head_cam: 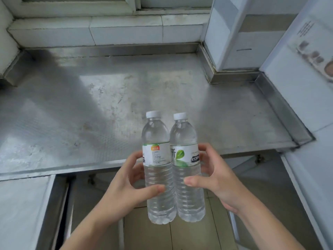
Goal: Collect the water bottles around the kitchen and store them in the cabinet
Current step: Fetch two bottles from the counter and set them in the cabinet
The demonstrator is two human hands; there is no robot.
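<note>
Left hand (129,179) curled round the left water bottle (158,168), thumb across its ribbed front, fingers behind; right hand (214,179) likewise wrapped round the right water bottle (187,170). Both bottles upright, side by side and touching, white caps on, held in the air just in front of the steel counter (126,98). Below, open cabinet space and tiled floor (189,237); white tiled wall (108,33) behind

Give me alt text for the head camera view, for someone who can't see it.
Two hands, left hand and right hand, hold two capped clear water bottles upright, side by side, above the near edge of a bare steel counter.
</note>
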